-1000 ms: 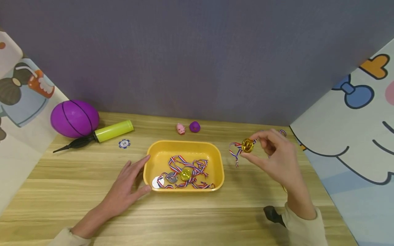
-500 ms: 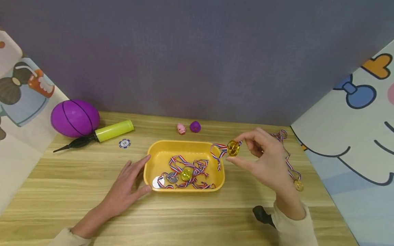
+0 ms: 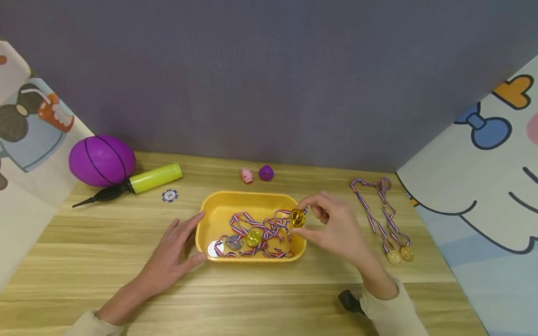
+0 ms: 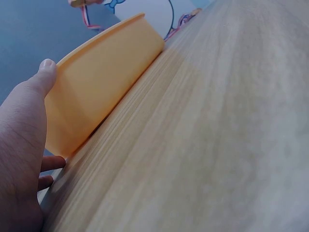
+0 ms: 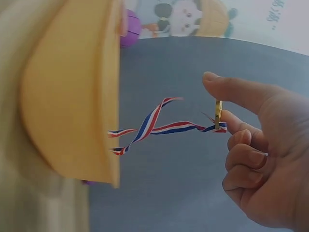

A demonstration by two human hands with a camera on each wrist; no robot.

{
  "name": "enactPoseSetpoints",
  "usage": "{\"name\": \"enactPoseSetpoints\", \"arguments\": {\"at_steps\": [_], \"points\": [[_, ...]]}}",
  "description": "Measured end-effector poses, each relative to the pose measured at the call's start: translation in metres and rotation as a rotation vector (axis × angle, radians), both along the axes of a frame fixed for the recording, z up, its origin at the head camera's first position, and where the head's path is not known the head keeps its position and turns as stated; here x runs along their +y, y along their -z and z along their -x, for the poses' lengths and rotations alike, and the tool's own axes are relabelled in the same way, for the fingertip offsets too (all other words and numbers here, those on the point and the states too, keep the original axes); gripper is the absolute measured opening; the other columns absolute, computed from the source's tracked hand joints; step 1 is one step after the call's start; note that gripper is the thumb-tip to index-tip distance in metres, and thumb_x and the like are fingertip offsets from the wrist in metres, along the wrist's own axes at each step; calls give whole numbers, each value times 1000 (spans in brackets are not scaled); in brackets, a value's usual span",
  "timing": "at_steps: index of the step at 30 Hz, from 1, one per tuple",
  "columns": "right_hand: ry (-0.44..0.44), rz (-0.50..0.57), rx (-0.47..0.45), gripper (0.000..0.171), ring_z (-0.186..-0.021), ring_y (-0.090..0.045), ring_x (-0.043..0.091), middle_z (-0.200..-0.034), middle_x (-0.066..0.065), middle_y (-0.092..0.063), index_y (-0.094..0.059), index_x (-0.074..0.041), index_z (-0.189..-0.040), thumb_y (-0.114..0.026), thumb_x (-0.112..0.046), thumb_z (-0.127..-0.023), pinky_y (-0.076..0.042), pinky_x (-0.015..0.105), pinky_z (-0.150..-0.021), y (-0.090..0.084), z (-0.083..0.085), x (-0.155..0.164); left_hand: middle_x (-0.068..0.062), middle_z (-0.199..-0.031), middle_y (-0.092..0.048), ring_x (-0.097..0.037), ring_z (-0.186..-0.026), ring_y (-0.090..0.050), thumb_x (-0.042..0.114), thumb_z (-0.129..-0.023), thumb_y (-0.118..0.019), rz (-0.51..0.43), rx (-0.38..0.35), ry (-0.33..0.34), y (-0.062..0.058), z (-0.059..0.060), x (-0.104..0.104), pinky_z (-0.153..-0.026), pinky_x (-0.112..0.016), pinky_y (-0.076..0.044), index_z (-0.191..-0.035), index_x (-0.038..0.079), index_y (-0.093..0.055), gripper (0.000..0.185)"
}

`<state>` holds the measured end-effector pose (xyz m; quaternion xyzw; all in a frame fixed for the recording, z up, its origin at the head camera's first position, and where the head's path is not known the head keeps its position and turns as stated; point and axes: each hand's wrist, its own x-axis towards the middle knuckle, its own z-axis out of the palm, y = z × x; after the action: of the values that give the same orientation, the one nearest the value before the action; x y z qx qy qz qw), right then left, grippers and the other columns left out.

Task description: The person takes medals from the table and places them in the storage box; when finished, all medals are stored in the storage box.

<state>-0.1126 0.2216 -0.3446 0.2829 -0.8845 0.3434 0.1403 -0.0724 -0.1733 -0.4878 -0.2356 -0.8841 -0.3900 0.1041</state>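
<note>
1. Head: the right hand [image 3: 336, 228] pinched a gold medal [image 3: 297, 218] above the right end of the yellow tray [image 3: 216, 217]; the left hand [image 3: 172, 259] spread wide at its left end.
2. Left wrist: the thumb [image 4: 44, 75] touched the tray.
3. Right wrist: the medal's striped ribbon [image 5: 150, 122] dangled trayward.

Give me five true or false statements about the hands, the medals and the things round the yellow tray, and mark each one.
1. The right hand pinches a gold medal. True.
2. The left hand is at the right end of the yellow tray. False: it is at the left end.
3. The pink pig stands inside the yellow tray. False: it is on the table, beyond the tray.
4. The purple ball is left of the pink pig. True.
5. Two medals lie on the table, right of the tray. True.
</note>
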Motion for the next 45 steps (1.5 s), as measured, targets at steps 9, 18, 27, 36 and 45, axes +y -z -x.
{"name": "enactPoseSetpoints", "arguments": {"at_steps": [9, 18, 27, 36, 45], "points": [[5, -121, -73, 49, -73, -43, 5, -81, -9, -49, -80, -16, -108, -109, -23, -68, -41, 24, -62, 27, -2, -10, -15, -171, -49, -46, -154, -47, 42, -101, -80, 10, 4, -4, 2, 0, -1, -140, -43, -3, -178, 24, -27, 95], [18, -281, -159, 46, -71, -46, 4, -95, -8, -69, -81, -19, -113, -105, -31, -76, -42, 23, -61, 54, 3, -19, -15, -170, -50, -45, -152, -48, 42, -101, -80, 0, 14, 6, 2, 1, 0, -140, -44, -4, -178, 22, -28, 95], [-5, -372, -99, 47, -62, -40, 0, -101, -7, -78, -81, -19, -107, -107, -33, -72, -37, 21, -54, 63, 5, -24, -16, -171, -50, -46, -152, -48, 45, -102, -78, 2, 22, 4, 1, 1, 0, -140, -44, -4, -178, 22, -28, 93], [8, -386, -135, 49, -67, -45, 2, -111, -4, -82, -82, -22, -110, -107, -38, -71, -40, 24, -59, 63, 6, -24, -17, -170, -51, -46, -151, -49, 45, -102, -78, -2, 26, 4, 2, 1, -1, -140, -44, -4, -178, 21, -28, 93], [-9, -372, -136, 43, -74, -57, 6, -104, -7, -80, -85, -23, -108, -106, -36, -73, -44, 25, -63, 63, 6, -22, -16, -170, -50, -45, -152, -49, 45, -102, -78, 3, 28, 1, 1, 1, -1, -140, -45, -4, -178, 21, -28, 93]]}}
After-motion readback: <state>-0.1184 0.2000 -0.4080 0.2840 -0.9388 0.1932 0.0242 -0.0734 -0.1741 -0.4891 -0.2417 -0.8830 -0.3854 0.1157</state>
